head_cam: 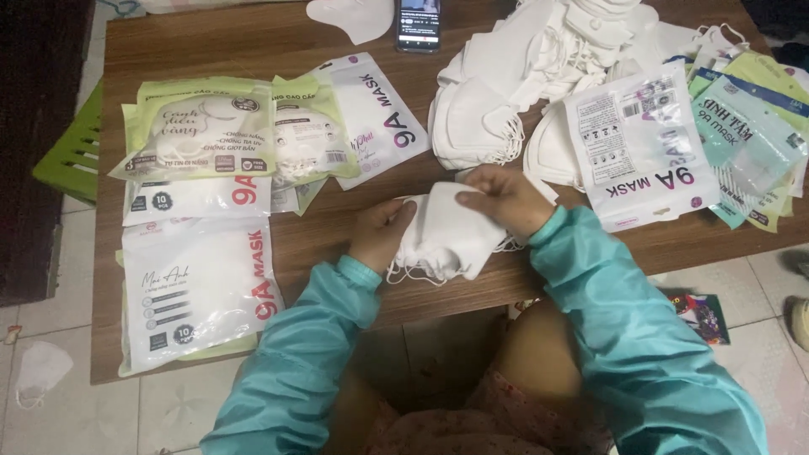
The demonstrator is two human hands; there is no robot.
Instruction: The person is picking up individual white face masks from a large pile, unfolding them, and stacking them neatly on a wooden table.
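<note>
Both hands grip a small stack of white face masks [442,240] at the near edge of a brown wooden counter [253,38]. The left hand [381,232] pinches the stack's left side; the right hand [503,200] is curled over its top. Loose ear loops hang past the edge and could snag, or masks could slip to the tiled floor [76,404]. Sealed mask packets [198,291] lie left, a loose mask pile [506,93] behind, a phone [419,24] at the far edge.

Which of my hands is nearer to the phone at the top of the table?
Right. The right hand lies below the phone, slightly to its right; the left hand sits lower, farther away.
</note>
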